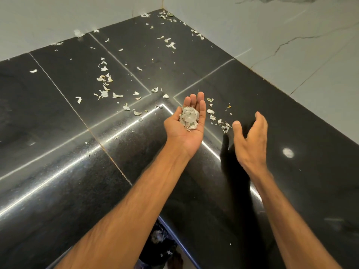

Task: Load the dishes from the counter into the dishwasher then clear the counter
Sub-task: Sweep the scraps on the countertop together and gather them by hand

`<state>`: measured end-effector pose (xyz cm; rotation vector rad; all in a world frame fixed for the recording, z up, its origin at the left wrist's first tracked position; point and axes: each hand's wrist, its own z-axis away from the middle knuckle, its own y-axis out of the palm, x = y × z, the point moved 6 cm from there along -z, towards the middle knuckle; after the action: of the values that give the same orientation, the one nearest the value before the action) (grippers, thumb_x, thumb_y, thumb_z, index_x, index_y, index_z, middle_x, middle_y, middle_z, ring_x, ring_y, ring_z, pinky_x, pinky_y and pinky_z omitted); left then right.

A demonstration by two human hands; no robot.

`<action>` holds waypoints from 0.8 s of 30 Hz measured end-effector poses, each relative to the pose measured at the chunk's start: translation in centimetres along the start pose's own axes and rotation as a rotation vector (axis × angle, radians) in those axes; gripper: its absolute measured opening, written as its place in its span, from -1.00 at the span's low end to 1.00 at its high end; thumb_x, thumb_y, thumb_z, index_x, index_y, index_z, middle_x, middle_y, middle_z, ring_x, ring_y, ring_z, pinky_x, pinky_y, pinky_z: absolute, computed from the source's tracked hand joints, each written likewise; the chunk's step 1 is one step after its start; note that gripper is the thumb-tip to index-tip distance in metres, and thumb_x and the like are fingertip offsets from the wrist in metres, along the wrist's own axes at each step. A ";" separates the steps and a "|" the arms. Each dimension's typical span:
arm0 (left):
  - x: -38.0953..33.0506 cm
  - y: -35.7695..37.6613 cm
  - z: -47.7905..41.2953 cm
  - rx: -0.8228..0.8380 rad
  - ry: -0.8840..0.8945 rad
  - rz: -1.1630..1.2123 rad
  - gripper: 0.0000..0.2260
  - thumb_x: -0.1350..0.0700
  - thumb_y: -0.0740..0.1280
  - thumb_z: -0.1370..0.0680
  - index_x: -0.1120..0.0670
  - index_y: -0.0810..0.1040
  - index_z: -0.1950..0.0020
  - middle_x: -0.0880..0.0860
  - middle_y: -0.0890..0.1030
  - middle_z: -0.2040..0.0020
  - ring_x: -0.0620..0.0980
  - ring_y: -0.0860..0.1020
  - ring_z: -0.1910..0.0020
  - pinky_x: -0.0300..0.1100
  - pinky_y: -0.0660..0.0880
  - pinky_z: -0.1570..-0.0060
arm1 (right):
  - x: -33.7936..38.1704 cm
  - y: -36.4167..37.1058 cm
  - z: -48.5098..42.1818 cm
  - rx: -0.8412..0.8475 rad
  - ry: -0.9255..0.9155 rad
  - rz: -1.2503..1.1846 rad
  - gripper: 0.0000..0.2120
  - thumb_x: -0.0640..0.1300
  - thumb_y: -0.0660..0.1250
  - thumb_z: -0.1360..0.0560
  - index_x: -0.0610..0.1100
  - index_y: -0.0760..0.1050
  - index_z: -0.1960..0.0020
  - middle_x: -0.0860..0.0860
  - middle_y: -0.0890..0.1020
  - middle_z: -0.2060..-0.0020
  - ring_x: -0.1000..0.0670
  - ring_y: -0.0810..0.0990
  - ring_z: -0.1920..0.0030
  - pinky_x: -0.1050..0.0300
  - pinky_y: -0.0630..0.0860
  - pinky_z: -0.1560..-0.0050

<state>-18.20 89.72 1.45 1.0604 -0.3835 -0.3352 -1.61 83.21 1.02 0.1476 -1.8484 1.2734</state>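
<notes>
Corner of an L-shaped tabletop (58, 133) of black polished stone, finely speckled and glossy enough to mirror long bright strips of light along its rounded front edge. Thin pale seams (120, 63) divide the surface into large rectangular slabs. Behind it rise white wall tiles (291, 26) with grey marble-like veining. Peel scraps (104, 78), papery, off-white to faintly green, curled and irregular in outline, lie strewn over the stone: a loose trail across the middle slabs, a thinner scatter in the far corner (165, 15), and a small cluster (225, 128) just beside the right hand. The left hand (186, 123) is held palm up above the inner corner of the tabletop, fingers close together and nearly straight, forming a shallow cup that carries a heap (189, 118) of the same translucent, crumpled flakes. The right hand (250, 140) hovers just to the right of it, released, thumb spread and fingers loosely curved, grasping nothing; its dark shadow falls on the stone beneath. A small round light reflection (288, 153) shows on the slab to the right of that hand. Both forearms are bare.
</notes>
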 end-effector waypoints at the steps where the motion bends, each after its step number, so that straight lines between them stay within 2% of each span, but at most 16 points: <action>1: -0.3 0.0 0.1 0.006 0.000 0.003 -0.62 0.14 0.03 -0.73 0.28 0.59 0.01 0.19 0.68 0.05 0.22 0.64 -0.10 -0.01 0.47 -0.36 | -0.4 0.7 0.2 0.061 -0.010 0.087 -0.27 0.11 0.19 -0.67 -0.30 0.01 -0.62 -0.17 0.07 -0.63 -0.10 0.03 -0.63 0.07 -0.01 -0.60; 3: -0.7 0.2 0.3 0.015 -0.003 0.016 -0.60 0.14 0.03 -0.72 0.29 0.60 0.02 0.20 0.68 0.05 0.23 0.64 -0.10 -0.01 0.47 -0.36 | -0.1 2.3 0.6 0.127 -0.075 0.276 -0.16 0.25 0.06 -0.66 -0.34 -0.14 -0.62 -0.22 -0.10 -0.64 -0.13 -0.15 -0.64 0.00 -0.16 -0.62; 5: -0.9 0.2 0.5 0.017 -0.002 0.018 -0.58 0.13 0.03 -0.72 0.30 0.61 0.03 0.20 0.68 0.03 0.23 0.64 -0.10 -0.01 0.47 -0.36 | 0.8 4.1 0.3 0.166 -0.111 0.397 -0.09 0.36 -0.06 -0.63 -0.34 -0.22 -0.62 -0.25 -0.18 -0.62 -0.17 -0.22 -0.63 -0.09 -0.21 -0.62; 8: -0.9 0.4 0.9 0.025 -0.003 0.007 -0.57 0.11 0.03 -0.72 0.30 0.61 0.03 0.19 0.67 0.02 0.22 0.63 -0.17 -0.02 0.45 -0.39 | 2.7 6.4 -1.4 0.185 -0.132 0.437 -0.02 0.43 -0.11 -0.60 -0.36 -0.27 -0.60 -0.28 -0.22 -0.61 -0.21 -0.25 -0.62 -0.15 -0.22 -0.62; 11: -1.2 0.8 1.1 0.036 0.003 0.001 -0.56 0.12 0.03 -0.72 0.31 0.62 0.05 0.20 0.67 0.01 0.18 0.58 -0.27 -0.02 0.46 -0.36 | 4.3 8.0 -3.6 0.221 -0.171 0.396 -0.04 0.40 -0.08 -0.61 -0.37 -0.23 -0.61 -0.31 -0.17 -0.61 -0.24 -0.21 -0.63 -0.19 -0.16 -0.62; 13: -1.3 1.0 1.1 0.044 0.014 -0.001 -0.57 0.13 0.03 -0.72 0.31 0.62 0.04 0.20 0.67 0.02 0.18 0.58 -0.26 0.00 0.49 -0.30 | 5.2 8.8 -4.3 0.264 -0.248 0.359 -0.11 0.33 -0.03 -0.64 -0.36 -0.13 -0.62 -0.31 -0.09 -0.62 -0.24 -0.15 -0.63 -0.18 -0.11 -0.62; 16: -1.6 1.2 1.2 0.054 0.027 -0.010 -0.59 0.14 0.04 -0.72 0.31 0.61 0.01 0.20 0.68 0.01 0.23 0.63 -0.18 0.02 0.53 -0.22 | 6.0 9.0 -3.3 0.350 -0.421 0.308 -0.25 0.25 0.00 -0.65 -0.33 0.15 -0.56 -0.25 0.14 -0.60 -0.19 0.01 -0.63 -0.19 0.00 -0.62; 18: -1.8 1.1 1.2 0.058 0.029 -0.017 -0.60 0.13 0.03 -0.72 0.30 0.61 -0.01 0.20 0.67 0.01 0.23 0.63 -0.16 0.02 0.54 -0.21 | 6.1 8.4 -2.1 0.406 -0.502 0.185 -0.40 0.17 0.07 -0.68 -0.26 0.29 -0.51 -0.17 0.32 -0.54 -0.15 0.20 -0.59 -0.15 0.14 -0.60; 19: -1.9 0.9 1.2 0.059 0.028 -0.021 -0.59 0.13 0.03 -0.72 0.30 0.61 -0.02 0.20 0.67 0.01 0.23 0.63 -0.18 0.01 0.53 -0.23 | 6.0 7.7 -1.7 0.399 -0.540 0.098 -0.49 0.10 0.14 -0.69 -0.23 0.36 -0.48 -0.15 0.43 -0.47 -0.13 0.36 -0.51 -0.12 0.28 -0.54; 21: -2.3 0.7 1.1 0.056 0.030 -0.020 -0.60 0.12 0.02 -0.72 0.29 0.60 -0.04 0.20 0.67 0.01 0.22 0.62 -0.20 0.00 0.52 -0.25 | 5.7 5.6 -1.9 0.272 -0.536 -0.088 -0.65 -0.06 0.28 -0.66 -0.19 0.50 -0.39 -0.06 0.60 -0.29 -0.01 0.56 -0.30 -0.01 0.49 -0.36; 24: -2.9 0.2 1.1 0.066 0.042 -0.019 -0.61 0.12 0.03 -0.72 0.29 0.60 -0.04 0.20 0.67 0.01 0.23 0.63 -0.13 0.00 0.52 -0.24 | 5.1 3.5 -4.0 0.063 -0.434 -0.194 -0.69 -0.09 0.41 -0.57 -0.11 0.59 -0.30 0.05 0.64 -0.18 0.16 0.59 -0.20 0.26 0.52 -0.25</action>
<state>-21.22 90.26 1.74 1.1341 -0.3490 -0.3192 -4.29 89.87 2.53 0.6666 -2.0932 1.2298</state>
